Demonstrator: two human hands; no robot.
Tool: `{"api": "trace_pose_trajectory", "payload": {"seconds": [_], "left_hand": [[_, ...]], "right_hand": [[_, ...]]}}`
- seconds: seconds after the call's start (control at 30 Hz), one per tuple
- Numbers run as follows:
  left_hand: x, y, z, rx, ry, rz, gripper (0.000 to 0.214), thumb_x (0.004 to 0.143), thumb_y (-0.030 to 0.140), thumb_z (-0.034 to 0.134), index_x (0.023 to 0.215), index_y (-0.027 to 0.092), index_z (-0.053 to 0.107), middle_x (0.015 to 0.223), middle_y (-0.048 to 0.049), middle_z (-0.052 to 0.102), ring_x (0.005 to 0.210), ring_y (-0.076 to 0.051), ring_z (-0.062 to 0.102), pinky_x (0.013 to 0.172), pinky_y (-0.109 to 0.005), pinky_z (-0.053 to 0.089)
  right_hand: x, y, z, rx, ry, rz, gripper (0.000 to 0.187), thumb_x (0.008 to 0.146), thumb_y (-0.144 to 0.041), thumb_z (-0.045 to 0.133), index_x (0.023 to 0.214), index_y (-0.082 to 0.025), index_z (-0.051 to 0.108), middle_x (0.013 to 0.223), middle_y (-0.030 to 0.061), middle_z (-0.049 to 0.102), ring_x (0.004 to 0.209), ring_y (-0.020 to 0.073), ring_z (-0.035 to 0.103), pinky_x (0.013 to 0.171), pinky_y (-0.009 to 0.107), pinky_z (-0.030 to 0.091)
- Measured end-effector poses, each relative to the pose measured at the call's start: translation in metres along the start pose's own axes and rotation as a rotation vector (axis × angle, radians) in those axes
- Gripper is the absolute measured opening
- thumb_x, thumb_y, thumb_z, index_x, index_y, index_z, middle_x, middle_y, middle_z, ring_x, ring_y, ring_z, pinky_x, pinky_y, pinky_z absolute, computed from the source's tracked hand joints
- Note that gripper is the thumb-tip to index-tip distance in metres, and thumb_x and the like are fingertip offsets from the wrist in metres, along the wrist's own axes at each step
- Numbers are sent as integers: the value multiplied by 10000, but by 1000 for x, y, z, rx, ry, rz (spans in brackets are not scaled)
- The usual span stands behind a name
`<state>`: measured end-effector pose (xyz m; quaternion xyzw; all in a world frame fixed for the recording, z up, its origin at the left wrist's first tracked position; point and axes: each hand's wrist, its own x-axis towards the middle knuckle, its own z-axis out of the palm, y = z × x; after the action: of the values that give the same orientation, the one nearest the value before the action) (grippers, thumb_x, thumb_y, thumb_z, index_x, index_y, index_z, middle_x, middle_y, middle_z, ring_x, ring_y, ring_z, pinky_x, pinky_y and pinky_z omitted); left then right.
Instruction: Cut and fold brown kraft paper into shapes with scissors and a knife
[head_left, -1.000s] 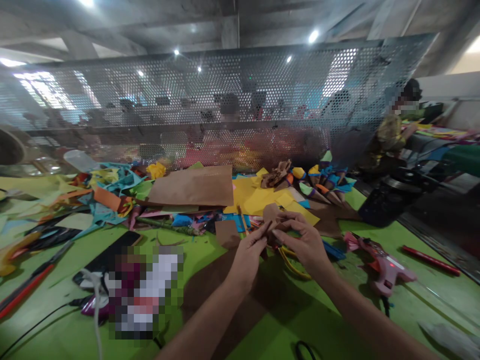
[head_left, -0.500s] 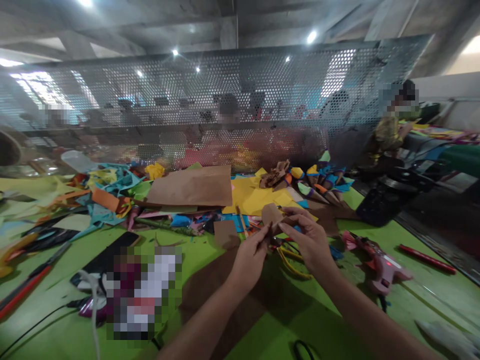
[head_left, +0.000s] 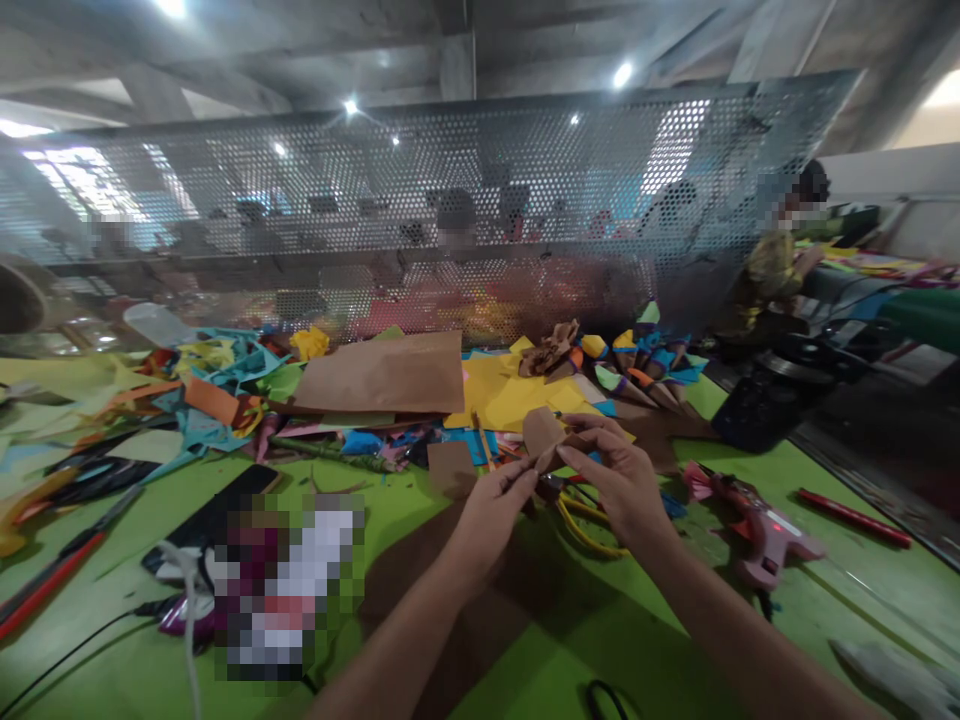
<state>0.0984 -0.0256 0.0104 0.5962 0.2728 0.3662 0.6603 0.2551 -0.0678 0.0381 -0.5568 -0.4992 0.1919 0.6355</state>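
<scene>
A small piece of brown paper (head_left: 543, 430) is held up between both hands over the green table. My left hand (head_left: 491, 510) pinches its lower left side between thumb and fingers. My right hand (head_left: 616, 470) grips the folded right edge with thumb and fingertips. Just below the hands lie yellow-handled scissors (head_left: 585, 530), partly hidden by the right hand. A larger brown paper sheet (head_left: 405, 550) lies flat under my left forearm, and a small brown paper square (head_left: 451, 470) lies left of the hands.
A pink glue gun (head_left: 772, 540) and a red pen (head_left: 853, 518) lie on the right. Yellow paper (head_left: 495, 390), a brown sheet (head_left: 390, 372) and small paper cones (head_left: 660, 370) stand behind. At left are a phone (head_left: 225, 510) and a red-black cutter (head_left: 67, 570). A co-worker (head_left: 780, 250) sits far right.
The fingers of my left hand have shifted slightly along the brown paper, and the wrist has turned a little. My right hand stays almost in place.
</scene>
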Motion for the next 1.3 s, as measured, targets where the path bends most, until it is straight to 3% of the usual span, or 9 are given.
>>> {"api": "trace_pose_trajectory", "payload": {"seconds": [0.07, 0.2, 0.3, 0.43, 0.67, 0.83, 1.03, 1.3], "left_hand": [[0, 2, -2, 47, 17, 11, 330, 889, 367, 542, 1091, 162, 702, 1006, -75, 713, 919, -214, 612, 856, -307, 454], [-3, 11, -10, 448, 15, 109, 262, 906, 346, 503, 907, 190, 713, 871, -44, 691, 827, -200, 581, 750, -266, 416], [-5, 15, -13, 610, -8, 146, 258, 907, 332, 487, 831, 194, 691, 803, -37, 669, 746, -187, 554, 665, -256, 380], [-2, 10, -16, 545, -12, 130, 268, 897, 336, 486, 801, 182, 683, 752, -26, 656, 705, -174, 543, 641, -253, 374], [3, 0, -14, 117, -16, -64, 284, 804, 409, 593, 709, 151, 661, 730, -49, 641, 668, -157, 546, 613, -248, 391], [2, 0, -12, 6, 9, -154, 265, 773, 394, 614, 690, 144, 646, 693, -40, 613, 600, -126, 496, 569, -235, 357], [2, 2, -15, 164, -109, -89, 221, 815, 357, 568, 748, 161, 644, 679, -14, 582, 657, -145, 502, 615, -239, 371], [-5, 7, -11, 594, -163, 112, 227, 953, 309, 376, 866, 204, 558, 822, -23, 609, 743, -162, 519, 690, -258, 401]], "right_hand": [[0, 1, 0, -2, -19, -7, 105, 718, -305, 739, 669, -219, 706, 1047, 84, 636, 1036, 273, 586, 902, 404, 457], [0, 3, 0, -27, -50, -37, 105, 733, -297, 723, 666, -222, 696, 1018, 78, 635, 1024, 265, 593, 893, 399, 459], [1, 2, 0, -68, -53, -53, 109, 742, -300, 714, 668, -224, 689, 1024, 78, 639, 1017, 264, 597, 884, 401, 469], [1, 1, -1, -70, -80, -52, 105, 735, -309, 717, 674, -224, 706, 1013, 82, 650, 1026, 274, 602, 881, 407, 478], [2, 5, -2, -14, -106, -24, 83, 739, -301, 726, 703, -227, 734, 1037, 85, 644, 1046, 273, 602, 904, 413, 475], [2, 6, -2, -26, -69, -29, 89, 747, -319, 729, 718, -236, 742, 1037, 82, 652, 1041, 271, 603, 939, 441, 457], [-1, 4, 1, 44, -20, 49, 95, 750, -317, 716, 728, -228, 743, 1094, 88, 631, 1071, 280, 586, 945, 458, 465], [-1, 6, 2, 30, 39, 34, 107, 760, -299, 689, 697, -215, 706, 1079, 89, 627, 1051, 275, 592, 928, 447, 463]]}}
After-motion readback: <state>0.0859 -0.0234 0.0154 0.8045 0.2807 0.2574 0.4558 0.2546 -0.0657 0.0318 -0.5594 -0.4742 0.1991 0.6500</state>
